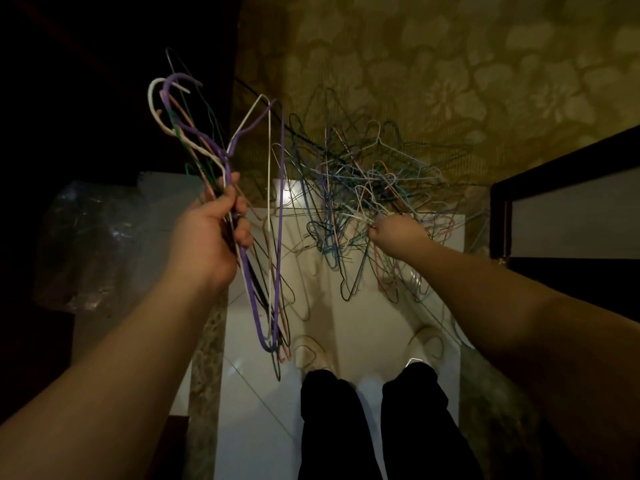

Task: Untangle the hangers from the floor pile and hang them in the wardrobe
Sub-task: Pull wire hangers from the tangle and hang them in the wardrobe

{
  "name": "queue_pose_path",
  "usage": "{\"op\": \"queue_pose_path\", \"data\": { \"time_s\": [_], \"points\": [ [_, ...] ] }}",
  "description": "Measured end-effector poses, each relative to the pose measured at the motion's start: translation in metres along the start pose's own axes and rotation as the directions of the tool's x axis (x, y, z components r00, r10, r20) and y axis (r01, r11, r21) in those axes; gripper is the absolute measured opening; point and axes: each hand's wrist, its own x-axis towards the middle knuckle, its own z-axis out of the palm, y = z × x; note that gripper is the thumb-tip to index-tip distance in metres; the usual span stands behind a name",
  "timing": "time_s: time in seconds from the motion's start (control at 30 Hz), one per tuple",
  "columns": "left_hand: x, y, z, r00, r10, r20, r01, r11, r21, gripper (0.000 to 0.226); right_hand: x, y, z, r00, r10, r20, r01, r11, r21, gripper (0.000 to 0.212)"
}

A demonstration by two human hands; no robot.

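Observation:
My left hand (pixel 211 233) is shut on a bunch of wire hangers (pixel 273 244), purple, white, green and pink, held up at the left with their hooks pointing up toward the dark wardrobe side. A tangled pile of thin coloured hangers (pixel 367 188) lies on the floor ahead, across the white tiles and the patterned carpet. My right hand (pixel 398 233) reaches into the near edge of that pile, fingers closed around a pale hanger wire (pixel 360 216). Which single hanger it holds is hard to tell in the tangle.
A crumpled clear plastic bag (pixel 90 244) lies at the left. A dark wooden frame with a pale panel (pixel 568 209) stands at the right. My shoes (pixel 427 344) and black trouser legs (pixel 346 424) are on the white tile floor (pixel 249 410). The upper left is dark.

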Motion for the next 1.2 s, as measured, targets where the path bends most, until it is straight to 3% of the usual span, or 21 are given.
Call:
{"op": "queue_pose_path", "data": {
  "time_s": [0.23, 0.4, 0.63, 0.9, 1.03, 1.2],
  "points": [
    [0.003, -0.001, -0.004, 1.000, -0.018, 0.018, 0.018, 1.000, -0.007, 0.021, 0.000, 0.005, 0.003, 0.998, 0.045, -0.051, -0.035, 0.983, 0.182, 0.044],
    [-0.005, 0.005, -0.009, 1.000, -0.017, 0.022, 0.016, 0.999, 0.030, 0.022, -0.018, 0.019, -0.010, 0.986, 0.140, -0.088, -0.090, 0.899, 0.428, 0.046],
    [-0.051, 0.042, -0.017, 0.999, -0.037, 0.023, 0.037, 0.999, 0.014, 0.022, -0.092, 0.016, -0.060, 0.989, 0.114, -0.098, -0.055, 0.881, 0.470, 0.054],
    [-0.163, 0.095, -0.045, 0.999, -0.034, -0.032, 0.034, 0.999, -0.003, 0.018, -0.213, -0.044, -0.139, 0.997, 0.010, -0.081, 0.010, 0.969, 0.247, 0.043],
    [-0.242, 0.104, -0.063, 0.994, 0.013, -0.105, -0.013, 1.000, 0.000, 0.017, -0.283, -0.086, -0.164, 0.981, -0.116, -0.153, 0.136, 0.982, 0.132, 0.046],
    [-0.347, 0.074, -0.088, 0.975, 0.075, -0.209, -0.107, 0.984, -0.143, 0.018, -0.362, -0.122, -0.159, 0.935, -0.308, -0.178, 0.316, 0.949, 0.020, 0.044]
  ]
}}
